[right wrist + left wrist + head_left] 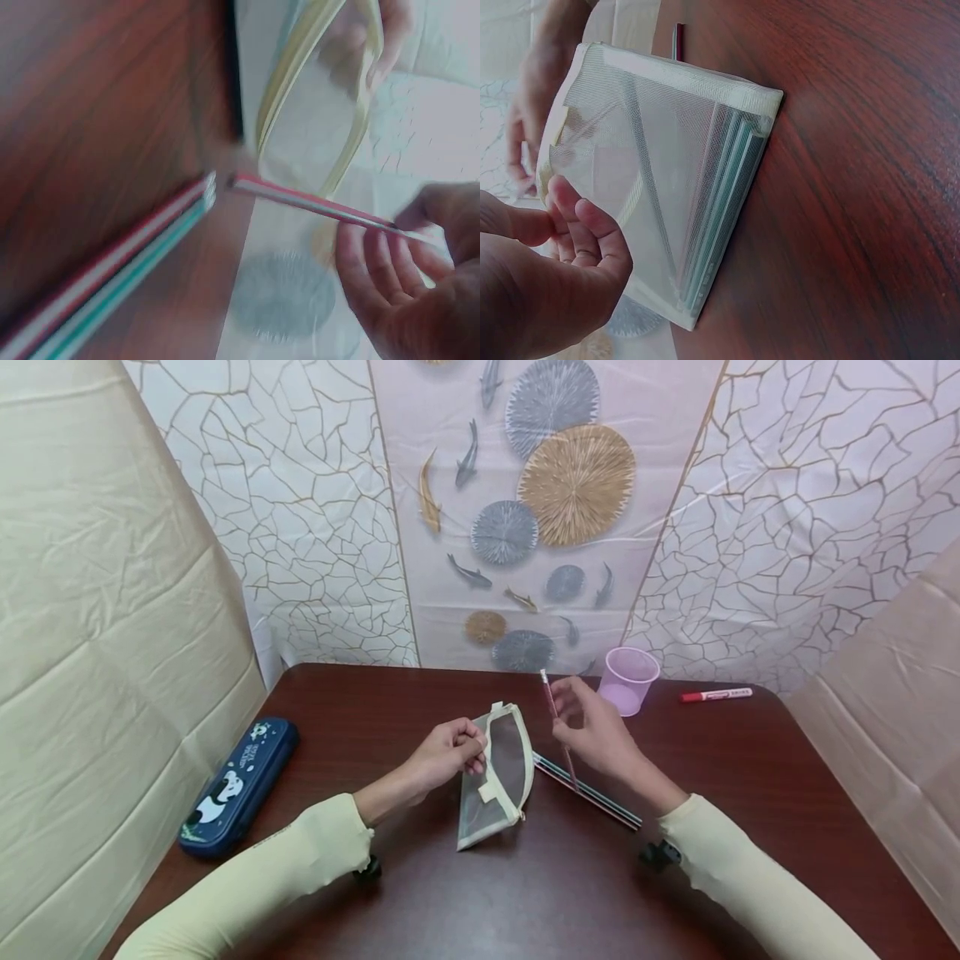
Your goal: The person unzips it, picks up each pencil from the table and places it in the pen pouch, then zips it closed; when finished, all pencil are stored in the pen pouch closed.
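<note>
My left hand (450, 750) pinches the open upper edge of a see-through mesh zip pouch (480, 827) with cream trim, which stands tilted on the table. Through its mesh in the left wrist view, several pencils (724, 202) show, mostly lying along the bottom. Between the thumb and fingers of my right hand (600, 731) is a red striped pencil (307, 201), its white end up and its other end pointing down, just right of the pouch mouth. Below it a few red and green striped pencils (600, 802) lie on the table, their near ends beside the pouch.
On the left of the dark wooden table (435, 910) lies a navy panda pencil case (240, 785). A translucent purple cup (628, 681) stands at the back behind my right hand. Farther right is a red and white marker (716, 694). Patterned cloths hang around the table.
</note>
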The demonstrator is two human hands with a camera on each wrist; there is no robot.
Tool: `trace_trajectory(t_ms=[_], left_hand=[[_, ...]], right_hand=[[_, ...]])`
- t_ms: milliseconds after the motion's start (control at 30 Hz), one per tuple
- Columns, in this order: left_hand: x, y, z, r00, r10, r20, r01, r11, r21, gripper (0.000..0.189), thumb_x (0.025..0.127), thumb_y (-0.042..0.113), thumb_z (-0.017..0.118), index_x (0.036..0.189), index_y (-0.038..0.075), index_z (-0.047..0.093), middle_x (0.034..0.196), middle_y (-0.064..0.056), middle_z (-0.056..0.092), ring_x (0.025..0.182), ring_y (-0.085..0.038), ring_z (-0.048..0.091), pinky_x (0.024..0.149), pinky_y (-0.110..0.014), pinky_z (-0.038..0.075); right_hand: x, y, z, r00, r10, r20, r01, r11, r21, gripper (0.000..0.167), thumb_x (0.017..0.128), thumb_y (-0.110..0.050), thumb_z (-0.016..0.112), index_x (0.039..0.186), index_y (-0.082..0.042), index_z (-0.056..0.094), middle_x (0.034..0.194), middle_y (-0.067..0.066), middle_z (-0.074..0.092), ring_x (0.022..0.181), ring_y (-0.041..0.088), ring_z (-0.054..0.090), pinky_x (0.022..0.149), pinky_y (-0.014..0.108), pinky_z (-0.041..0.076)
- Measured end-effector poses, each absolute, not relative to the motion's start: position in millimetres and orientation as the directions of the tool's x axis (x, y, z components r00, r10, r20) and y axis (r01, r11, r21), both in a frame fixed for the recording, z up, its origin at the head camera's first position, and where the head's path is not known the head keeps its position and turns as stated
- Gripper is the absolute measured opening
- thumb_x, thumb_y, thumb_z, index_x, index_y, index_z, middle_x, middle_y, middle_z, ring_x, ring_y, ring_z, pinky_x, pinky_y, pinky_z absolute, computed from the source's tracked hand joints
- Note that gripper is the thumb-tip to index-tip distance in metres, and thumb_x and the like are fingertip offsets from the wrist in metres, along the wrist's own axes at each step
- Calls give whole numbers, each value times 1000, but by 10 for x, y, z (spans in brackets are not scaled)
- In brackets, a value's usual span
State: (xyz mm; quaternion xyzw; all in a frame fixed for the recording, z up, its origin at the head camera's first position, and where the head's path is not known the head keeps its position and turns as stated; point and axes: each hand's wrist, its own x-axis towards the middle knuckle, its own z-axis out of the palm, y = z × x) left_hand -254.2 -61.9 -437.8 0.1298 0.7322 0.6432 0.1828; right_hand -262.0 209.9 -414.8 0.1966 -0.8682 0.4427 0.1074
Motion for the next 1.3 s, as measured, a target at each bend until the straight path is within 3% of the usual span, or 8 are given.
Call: trace_trajectory(t_ms=[133, 267, 367, 567, 833, 1300], left_hand=[[-2542, -609, -4375, -897, 429, -101, -41, 146, 988, 8, 107, 7, 56, 109, -1, 58, 81, -1, 66, 72, -10, 66, 75, -30, 58], [-2540, -598, -4379, -897, 431, -96, -33, 152, 988, 7, 107, 6, 56, 108, 0, 57, 80, -1, 65, 72, -10, 66, 74, -29, 58], [-2541, -592, -4383, -900, 425, -94, -31, 152, 988, 7, 107, 6, 55, 108, 0, 58, 80, -1, 65, 71, -10, 66, 73, -28, 57], [-2551, -590, -4379, -901, 424, -91, -33, 143, 989, 7, 107, 5, 55, 109, -1, 58, 80, -1, 65, 72, -10, 66, 73, -28, 57], [-2556, -586, -4385, -899, 429, -85, -24, 144, 989, 7, 107, 6, 55, 108, -1, 58, 80, -1, 65, 71, -10, 66, 77, -35, 60], [-2516, -548, -4387, -899, 429, -92, -29, 151, 988, 9, 108, 8, 55, 109, -1, 58, 80, -2, 65, 72, -11, 65, 73, -28, 57]], right_hand=[[-2520, 1914, -4070, -930, -137, 340, -366, 311, -877, 42, 88, 10, 65, 127, -2, 57, 102, 14, 70, 87, 17, 71, 62, 41, 65], [-2446, 1754, -4035, -961, -92, 261, -267, 60, -962, 42, 94, 10, 64, 132, -4, 52, 103, 6, 68, 87, 18, 72, 69, 48, 67], [-2401, 1661, -4048, -977, -103, 185, -181, -48, -982, 43, 96, 10, 63, 133, -6, 49, 104, 4, 68, 87, 18, 73, 72, 49, 67], [-2328, 1554, -4171, -990, -127, 64, -58, -51, -997, 46, 97, 8, 63, 138, 2, 43, 104, 6, 65, 87, 12, 72, 71, 42, 67], [-2308, 1494, -4300, -994, -107, -20, 20, -1, -1000, 46, 95, 8, 64, 136, 5, 43, 106, 16, 63, 84, 16, 69, 69, 41, 67], [-2346, 1424, -4431, -986, -128, -111, 112, 1, -994, 48, 96, 5, 63, 137, 8, 39, 100, 10, 61, 82, 16, 67, 68, 37, 67]])
